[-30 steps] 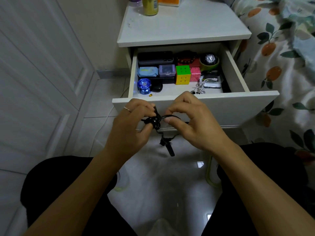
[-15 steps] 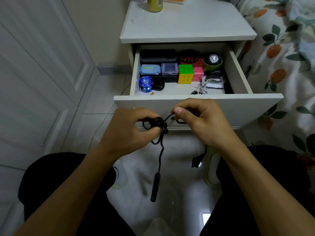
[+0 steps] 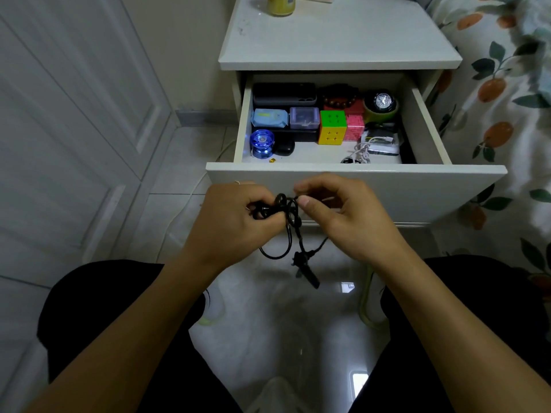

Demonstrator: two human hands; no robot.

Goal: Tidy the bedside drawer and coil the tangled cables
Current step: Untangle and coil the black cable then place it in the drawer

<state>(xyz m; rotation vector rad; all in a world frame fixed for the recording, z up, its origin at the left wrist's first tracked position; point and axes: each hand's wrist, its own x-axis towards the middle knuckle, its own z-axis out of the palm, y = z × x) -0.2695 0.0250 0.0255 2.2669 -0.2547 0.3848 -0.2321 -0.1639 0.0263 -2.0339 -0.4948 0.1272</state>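
Left hand [image 3: 235,222] gripping black cable [image 3: 287,216], right hand [image 3: 343,216] pinching

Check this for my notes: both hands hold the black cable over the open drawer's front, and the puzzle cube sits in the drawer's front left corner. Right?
Not quite. The head view shows the puzzle cube mid-drawer; the front left corner holds a blue yo-yo. The left hand and right hand do hold the black cable by the drawer front.
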